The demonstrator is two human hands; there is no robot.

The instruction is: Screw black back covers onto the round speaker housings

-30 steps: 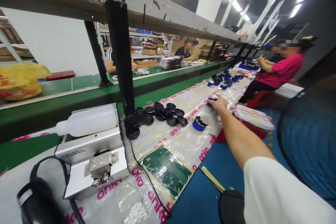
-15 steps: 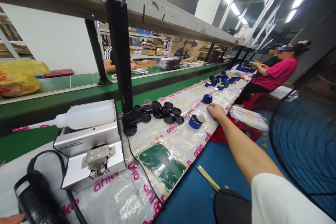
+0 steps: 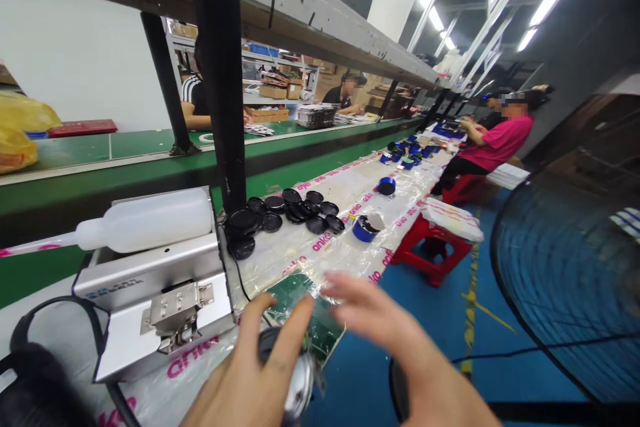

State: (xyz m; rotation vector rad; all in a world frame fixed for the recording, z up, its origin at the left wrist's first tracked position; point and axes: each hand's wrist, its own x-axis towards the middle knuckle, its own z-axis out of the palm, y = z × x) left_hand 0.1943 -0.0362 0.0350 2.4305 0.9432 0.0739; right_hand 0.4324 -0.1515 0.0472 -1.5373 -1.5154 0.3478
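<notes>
My left hand (image 3: 255, 367) is at the bottom middle, its fingers curled over a round silver-and-black part (image 3: 300, 387) whose exact kind I cannot make out. Close on its right, my right hand (image 3: 385, 327) is blurred, fingers stretched out and nothing visible in them. Both are at the near edge of the bench (image 3: 280, 263), by a green patch (image 3: 327, 333). Beyond them stands a blue ring-shaped housing (image 3: 367, 229) with a black inside and a pale piece at its rim. Farther off is another blue-and-black housing (image 3: 387, 186).
Several black round caps (image 3: 300, 210) lie heaped by the post (image 3: 223, 93). On the left are a metal device (image 3: 165, 307), a white squeeze bottle (image 3: 150, 220) and a black cylindrical tool (image 3: 40, 387). A red stool (image 3: 425, 253) and a large fan (image 3: 570, 280) are at right.
My right hand has drawn back from the far blue housing to the near edge. My left hand has come in from the lower left and now holds the round part. The view has shifted slightly.
</notes>
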